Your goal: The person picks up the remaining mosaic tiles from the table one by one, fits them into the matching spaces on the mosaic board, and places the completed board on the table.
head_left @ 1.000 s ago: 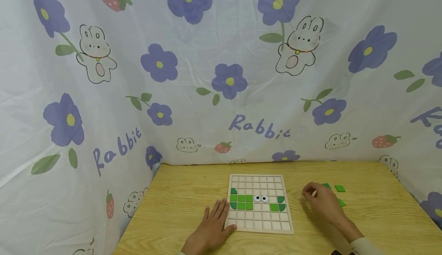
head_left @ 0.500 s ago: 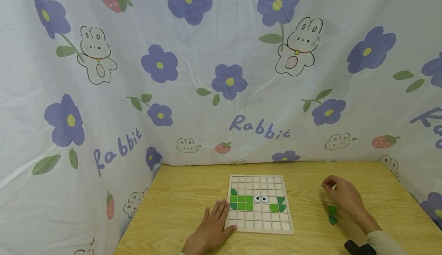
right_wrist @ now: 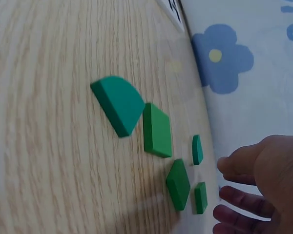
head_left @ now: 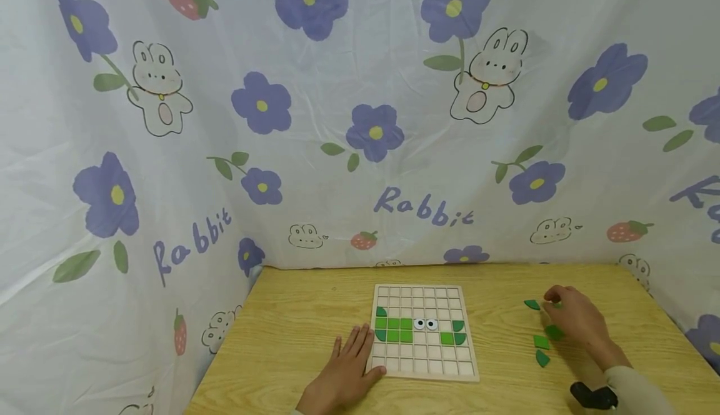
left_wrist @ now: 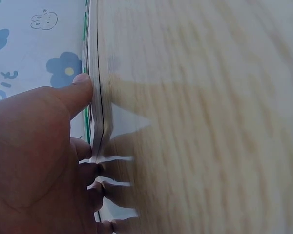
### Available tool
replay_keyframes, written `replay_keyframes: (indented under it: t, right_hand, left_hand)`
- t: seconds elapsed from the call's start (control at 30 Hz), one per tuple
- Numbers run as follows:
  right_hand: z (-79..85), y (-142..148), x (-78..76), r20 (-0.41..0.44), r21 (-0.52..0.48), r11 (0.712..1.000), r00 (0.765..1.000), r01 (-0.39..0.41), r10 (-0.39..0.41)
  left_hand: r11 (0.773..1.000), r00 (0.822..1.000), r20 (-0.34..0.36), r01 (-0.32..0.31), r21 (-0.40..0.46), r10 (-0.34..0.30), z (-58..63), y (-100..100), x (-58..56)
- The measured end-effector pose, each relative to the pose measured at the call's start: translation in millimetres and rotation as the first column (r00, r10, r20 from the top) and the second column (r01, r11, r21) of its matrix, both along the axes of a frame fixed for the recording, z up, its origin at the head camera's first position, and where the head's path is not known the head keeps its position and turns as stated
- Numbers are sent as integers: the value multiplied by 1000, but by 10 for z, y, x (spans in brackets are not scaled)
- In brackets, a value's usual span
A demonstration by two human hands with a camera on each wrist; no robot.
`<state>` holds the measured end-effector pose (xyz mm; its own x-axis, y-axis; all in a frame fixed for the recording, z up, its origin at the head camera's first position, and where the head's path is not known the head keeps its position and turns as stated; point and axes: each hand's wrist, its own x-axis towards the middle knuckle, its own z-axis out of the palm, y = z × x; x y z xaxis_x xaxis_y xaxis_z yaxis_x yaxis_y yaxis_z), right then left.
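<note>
A pale wooden grid board point(head_left: 419, 362) lies on the table with green tiles point(head_left: 399, 329) and two eye tiles point(head_left: 425, 324) in its cells. My left hand point(head_left: 350, 365) rests flat at the board's left side, fingers straight; its thumb touches the board's edge point(left_wrist: 98, 112). Over the loose green tiles on the right is my right hand point(head_left: 579, 321), fingers loosely bent. Nothing shows between its fingers point(right_wrist: 241, 161) in the right wrist view. Close by lie a dark green quarter-circle tile point(right_wrist: 119, 106), a smaller-looking one point(right_wrist: 198, 149) and several green square tiles point(right_wrist: 157, 130).
The wooden table point(head_left: 298, 315) backs onto a white curtain point(head_left: 315, 171) printed with flowers and rabbits. A black strap-like thing point(head_left: 593, 396) sits by the right sleeve point(head_left: 635, 390).
My right hand has moved right, away from the board, uncovering several loose green tiles on the table. My left hand and the tiles on the board have stayed put.
</note>
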<state>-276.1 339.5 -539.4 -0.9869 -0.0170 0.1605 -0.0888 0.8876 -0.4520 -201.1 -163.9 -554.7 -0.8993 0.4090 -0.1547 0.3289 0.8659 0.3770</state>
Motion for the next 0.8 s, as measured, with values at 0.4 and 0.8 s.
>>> replay_keyframes:
  t: [0.4,0.8]
  right_hand:
    - [-178,108,-7,27,33,999,999,42,-43]
    - [-199,57,1,-18,20,1000,1000,-1,1]
  left_hand:
    - [1000,1000,4,-4,-14,4,11,8,15]
    - [999,1000,5,15,50,-15,-30,-34,2]
